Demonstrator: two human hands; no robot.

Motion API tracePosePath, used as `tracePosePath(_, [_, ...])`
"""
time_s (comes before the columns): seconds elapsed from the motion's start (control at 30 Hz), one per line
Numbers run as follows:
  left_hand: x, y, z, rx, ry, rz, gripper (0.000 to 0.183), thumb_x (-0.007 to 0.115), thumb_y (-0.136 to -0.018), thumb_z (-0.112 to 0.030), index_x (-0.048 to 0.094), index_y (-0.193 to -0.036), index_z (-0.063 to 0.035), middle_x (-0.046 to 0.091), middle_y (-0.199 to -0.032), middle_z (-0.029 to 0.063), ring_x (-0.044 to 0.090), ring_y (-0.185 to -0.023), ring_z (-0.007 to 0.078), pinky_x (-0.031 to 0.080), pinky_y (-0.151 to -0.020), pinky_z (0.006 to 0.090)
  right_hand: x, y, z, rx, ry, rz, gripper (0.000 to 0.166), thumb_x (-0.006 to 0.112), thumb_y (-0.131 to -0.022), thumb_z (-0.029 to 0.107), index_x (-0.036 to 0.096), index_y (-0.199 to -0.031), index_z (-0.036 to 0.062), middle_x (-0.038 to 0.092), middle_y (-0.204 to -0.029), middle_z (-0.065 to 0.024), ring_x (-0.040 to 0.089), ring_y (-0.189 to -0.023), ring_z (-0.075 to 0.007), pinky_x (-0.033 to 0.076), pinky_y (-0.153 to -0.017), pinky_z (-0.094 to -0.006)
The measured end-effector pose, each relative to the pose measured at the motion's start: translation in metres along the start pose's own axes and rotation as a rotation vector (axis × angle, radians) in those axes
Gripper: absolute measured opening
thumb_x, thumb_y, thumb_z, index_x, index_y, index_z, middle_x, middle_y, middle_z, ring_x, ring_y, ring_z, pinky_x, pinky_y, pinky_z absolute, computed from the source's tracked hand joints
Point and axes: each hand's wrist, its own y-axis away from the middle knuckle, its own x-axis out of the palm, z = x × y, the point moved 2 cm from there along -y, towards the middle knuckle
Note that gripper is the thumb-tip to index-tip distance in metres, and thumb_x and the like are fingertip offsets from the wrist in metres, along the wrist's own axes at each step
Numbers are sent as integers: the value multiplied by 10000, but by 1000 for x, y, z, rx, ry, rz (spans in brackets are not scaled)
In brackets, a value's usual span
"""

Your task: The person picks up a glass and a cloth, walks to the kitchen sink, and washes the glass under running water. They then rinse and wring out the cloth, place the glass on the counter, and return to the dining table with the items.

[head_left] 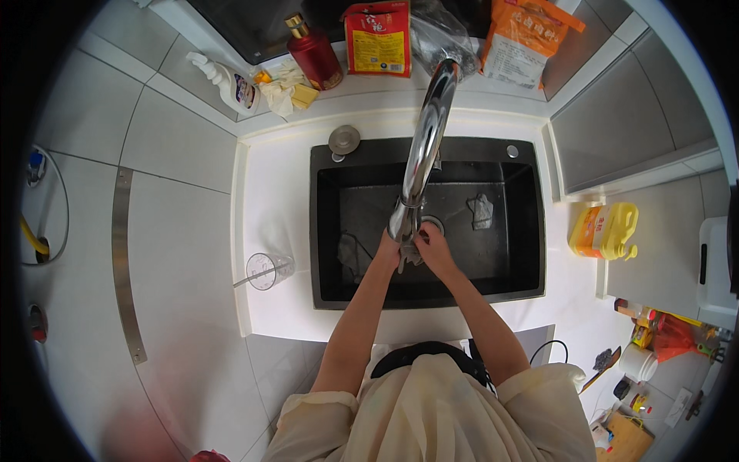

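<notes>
Under the chrome faucet (427, 138), my left hand (389, 247) and my right hand (434, 245) are close together over the black sink (427, 296). Both grip a crumpled grey cloth item (410, 254), possibly a sock. The faucet's spout covers part of my left hand and some of the cloth. Another small grey cloth (480, 211) lies on the sink floor to the right. A darker grey cloth (350, 254) rests at the sink's left side. Just beyond my right hand is the round drain (433, 223).
Left of the sink, a clear glass (269, 272) holds a thin stick. A metal drain cover (344, 140) sits at the back-left rim. Yellow detergent jug (604, 231) stands on the right. Along the back ledge are a spray bottle (230, 86), red bottle (316, 55) and food packets (378, 40).
</notes>
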Motion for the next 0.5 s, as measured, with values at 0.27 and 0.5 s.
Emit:
tracePosePath(0.27, [25,26,-31,3,152,-77,307,570,-879,-259,585,-1075,-24,631,-946,47,611,-815,153,497,-704,308,-29,0,-35,145,-113,-273,127,520,-899,117,518,-952,2,557,-792,-90,537,-714,-175,432,-649,-306])
tracePosePath(0.5, [15,33,-49,30,-383,65,350,603,-859,-270,563,-1116,-37,603,-1014,48,577,-907,146,464,-793,285,-56,-9,-23,103,-15,-276,84,502,-904,98,498,-923,16,540,-744,-89,523,-679,-177,433,-639,-297])
